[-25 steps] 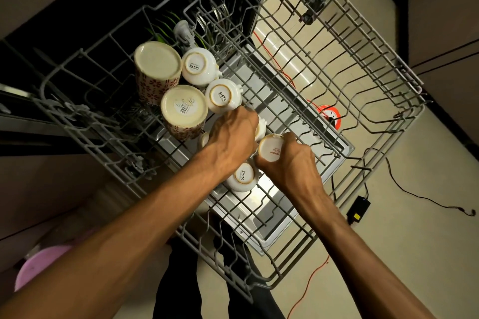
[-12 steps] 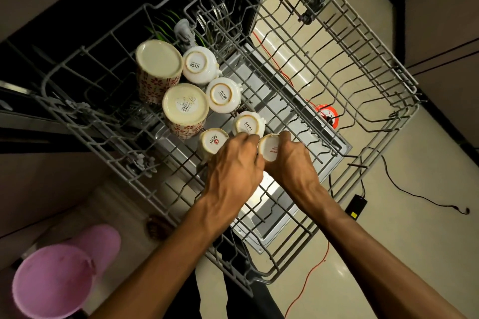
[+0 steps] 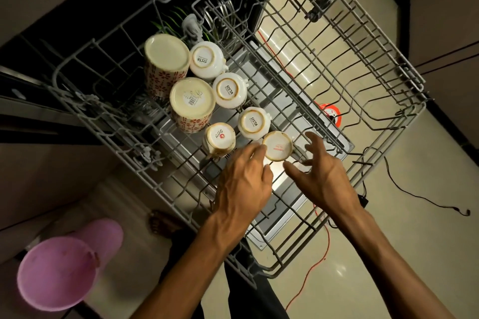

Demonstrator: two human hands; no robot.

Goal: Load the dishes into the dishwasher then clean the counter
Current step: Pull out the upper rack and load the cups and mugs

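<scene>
The grey wire upper rack (image 3: 388, 41) of the dishwasher is pulled out, with several cups standing upside down in its left half. Two tall cups with a red flower pattern (image 3: 167, 53) (image 3: 192, 98) stand at the back left, and small white cups (image 3: 206, 59) (image 3: 229, 89) (image 3: 252, 123) (image 3: 220, 137) run in a row beside them. The nearest small cup (image 3: 276, 149) sits upside down between my hands. My left hand (image 3: 243, 186) has relaxed fingers, its fingertips just touching that cup's left side. My right hand (image 3: 320, 176) hovers with spread fingers just right of it, holding nothing.
A pink plastic bucket (image 3: 55, 273) stands on the floor at lower left. Below the rack lies the open steel dishwasher door (image 3: 282, 220). An orange cable (image 3: 309, 274), a black adapter and cord (image 3: 425, 198) and a red-orange round object (image 3: 331, 114) lie on the tiled floor.
Both hands have let go of the nearest small cup and drawn back toward me with opened fingers. The cup now stands upside down in the rack.
</scene>
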